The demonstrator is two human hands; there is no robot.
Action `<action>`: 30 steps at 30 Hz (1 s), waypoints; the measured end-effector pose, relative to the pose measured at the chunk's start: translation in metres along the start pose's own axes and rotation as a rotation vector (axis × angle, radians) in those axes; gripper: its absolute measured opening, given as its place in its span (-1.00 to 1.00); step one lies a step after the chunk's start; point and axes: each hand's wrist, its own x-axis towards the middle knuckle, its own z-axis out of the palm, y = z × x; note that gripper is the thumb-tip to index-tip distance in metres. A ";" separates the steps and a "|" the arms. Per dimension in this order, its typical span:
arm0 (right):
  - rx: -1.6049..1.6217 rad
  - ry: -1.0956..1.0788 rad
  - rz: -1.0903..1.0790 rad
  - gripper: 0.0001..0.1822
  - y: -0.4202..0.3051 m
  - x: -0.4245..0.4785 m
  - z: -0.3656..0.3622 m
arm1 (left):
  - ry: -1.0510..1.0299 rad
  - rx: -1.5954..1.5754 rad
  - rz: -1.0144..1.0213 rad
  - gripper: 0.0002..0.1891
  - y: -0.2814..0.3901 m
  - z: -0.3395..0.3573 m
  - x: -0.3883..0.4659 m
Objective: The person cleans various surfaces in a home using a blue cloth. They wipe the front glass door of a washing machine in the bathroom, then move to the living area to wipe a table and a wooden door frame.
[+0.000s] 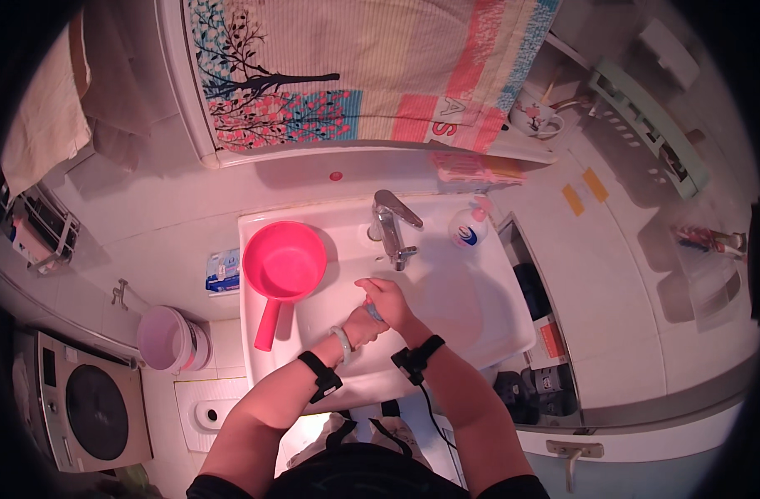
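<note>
Over the white washbasin, below the chrome faucet, my two hands meet. My left hand, with a pale bangle at its wrist, lies under and against my right hand. A small blue-grey thing shows between them; it is mostly covered, and its kind cannot be made out. My right hand closes over it, pressing it to the back of the left. The left fingers are partly hidden. To the left, a pink plastic dipper rests on the basin, its handle towards me.
A pump bottle stands at the basin's back right corner. On the left are a wipes pack, a bucket and a front-loading washing machine. A printed cloth hangs above. Black wrist straps circle both forearms; a cable trails from the right one.
</note>
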 end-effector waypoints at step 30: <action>0.501 -0.496 0.075 -0.34 -0.021 -0.056 -0.007 | 0.330 -0.736 0.304 -0.57 0.017 -0.037 -0.091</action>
